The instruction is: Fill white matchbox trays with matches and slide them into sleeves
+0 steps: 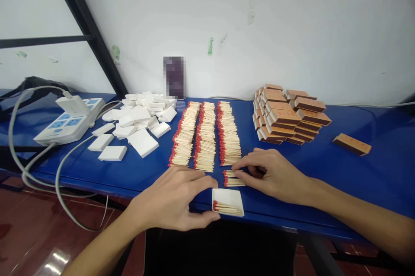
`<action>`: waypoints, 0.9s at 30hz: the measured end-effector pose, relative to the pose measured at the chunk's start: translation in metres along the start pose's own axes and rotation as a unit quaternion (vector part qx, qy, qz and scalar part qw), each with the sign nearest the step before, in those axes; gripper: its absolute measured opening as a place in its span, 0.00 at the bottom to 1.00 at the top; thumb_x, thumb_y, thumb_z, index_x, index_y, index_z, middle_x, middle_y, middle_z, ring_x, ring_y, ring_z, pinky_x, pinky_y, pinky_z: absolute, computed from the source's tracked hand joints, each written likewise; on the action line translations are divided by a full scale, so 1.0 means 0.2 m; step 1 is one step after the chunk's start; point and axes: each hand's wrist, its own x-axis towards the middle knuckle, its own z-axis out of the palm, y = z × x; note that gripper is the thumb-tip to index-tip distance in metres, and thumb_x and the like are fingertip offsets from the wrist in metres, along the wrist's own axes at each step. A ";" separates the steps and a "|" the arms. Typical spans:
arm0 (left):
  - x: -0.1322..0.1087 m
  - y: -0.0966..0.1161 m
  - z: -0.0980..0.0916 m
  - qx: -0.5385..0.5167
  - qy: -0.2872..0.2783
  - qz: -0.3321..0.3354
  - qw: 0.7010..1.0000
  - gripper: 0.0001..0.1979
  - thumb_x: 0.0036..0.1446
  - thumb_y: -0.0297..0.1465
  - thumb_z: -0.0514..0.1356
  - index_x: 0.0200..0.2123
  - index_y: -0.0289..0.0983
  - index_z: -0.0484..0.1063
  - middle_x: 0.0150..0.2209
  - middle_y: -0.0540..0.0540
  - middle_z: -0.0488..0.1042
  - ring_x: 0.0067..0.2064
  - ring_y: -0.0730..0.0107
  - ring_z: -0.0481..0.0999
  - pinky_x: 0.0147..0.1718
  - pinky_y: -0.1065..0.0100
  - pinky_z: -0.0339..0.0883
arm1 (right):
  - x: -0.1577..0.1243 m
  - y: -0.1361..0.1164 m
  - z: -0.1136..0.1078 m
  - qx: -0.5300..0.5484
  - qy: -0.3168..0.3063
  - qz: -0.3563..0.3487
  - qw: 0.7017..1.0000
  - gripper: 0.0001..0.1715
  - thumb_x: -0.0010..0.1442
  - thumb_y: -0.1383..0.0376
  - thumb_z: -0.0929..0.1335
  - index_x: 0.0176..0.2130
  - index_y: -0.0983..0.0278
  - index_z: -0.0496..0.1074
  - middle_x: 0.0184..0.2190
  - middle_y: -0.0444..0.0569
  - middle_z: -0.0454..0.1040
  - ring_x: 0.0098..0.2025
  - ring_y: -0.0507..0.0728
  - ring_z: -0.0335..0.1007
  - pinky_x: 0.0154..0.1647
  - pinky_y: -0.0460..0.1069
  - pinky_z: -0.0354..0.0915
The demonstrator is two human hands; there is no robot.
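My left hand (pixel 177 198) grips a small white matchbox tray (pixel 228 191) by its left side, thumb and index finger at its corners. A few red-tipped matches (pixel 228 209) lie in the tray's near part. Just beyond it, my right hand (pixel 272 176) has thumb and index finger closed around the right end of a small group of matches (pixel 231 179) on the blue table. Three long rows of matches, the left row (pixel 184 133), the middle row (pixel 205 138) and the right row (pixel 228 133), stretch away toward the wall, red heads to the left.
White trays (pixel 141 116) lie heaped at the left, near a power strip (pixel 69 120) with looping cables. Brown matchbox sleeves (pixel 282 114) are stacked at the right; one sleeve (pixel 352 144) lies apart. A pixelated dark panel (pixel 175 77) leans on the wall. The table's front edge (pixel 275 224) is close.
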 end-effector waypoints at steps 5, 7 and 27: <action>0.00 0.00 0.00 0.000 0.009 0.004 1.000 0.17 0.59 0.42 0.64 0.47 0.40 0.71 0.38 0.50 0.78 0.35 0.63 0.78 0.35 0.65 0.64 | 0.00 -0.01 0.00 -0.017 -0.007 -0.010 1.000 0.12 0.64 0.61 0.67 0.37 0.60 0.81 0.17 0.41 0.68 0.22 0.51 0.64 0.28 0.47 0.60; 0.00 0.00 0.00 -0.001 0.007 0.004 1.000 0.17 0.59 0.42 0.64 0.47 0.40 0.72 0.38 0.50 0.78 0.35 0.63 0.78 0.35 0.65 0.64 | 0.00 -0.01 0.00 -0.020 -0.009 -0.010 1.000 0.11 0.64 0.62 0.68 0.38 0.61 0.81 0.18 0.41 0.68 0.22 0.51 0.64 0.27 0.46 0.59; 0.01 0.00 -0.01 -0.001 0.012 0.008 1.000 0.16 0.58 0.42 0.64 0.46 0.40 0.72 0.37 0.50 0.78 0.34 0.63 0.77 0.35 0.65 0.63 | -0.03 -0.03 -0.01 -0.054 -0.017 -0.017 0.998 0.16 0.62 0.60 0.68 0.47 0.63 0.79 0.18 0.39 0.66 0.20 0.50 0.59 0.24 0.46 0.56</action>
